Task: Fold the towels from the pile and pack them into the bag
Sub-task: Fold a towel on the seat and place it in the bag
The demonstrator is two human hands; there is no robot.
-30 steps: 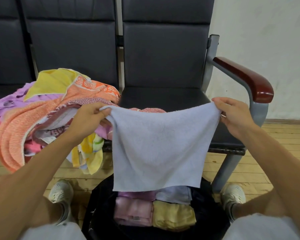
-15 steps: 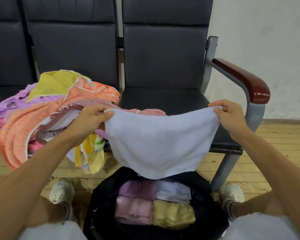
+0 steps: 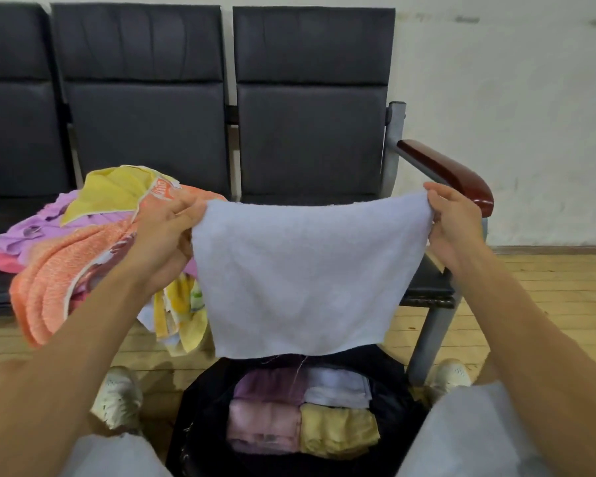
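We note a pale lavender terry towel (image 3: 303, 280), nappy and roughly rectangular, held up flat before the front edge of the bench (image 3: 427, 280). Its long axis runs left to right, and its lower hem hangs just above the open black bag (image 3: 200, 418) on the floor. The left hand (image 3: 166, 232) and right hand (image 3: 456, 225) each pinch a top corner, fingers curled on the cloth. The pile (image 3: 83, 256), rumpled orange, yellow and purple, spills over the bench's front edge at left, and four folded towels (image 3: 303, 414) sit packed in the bag.
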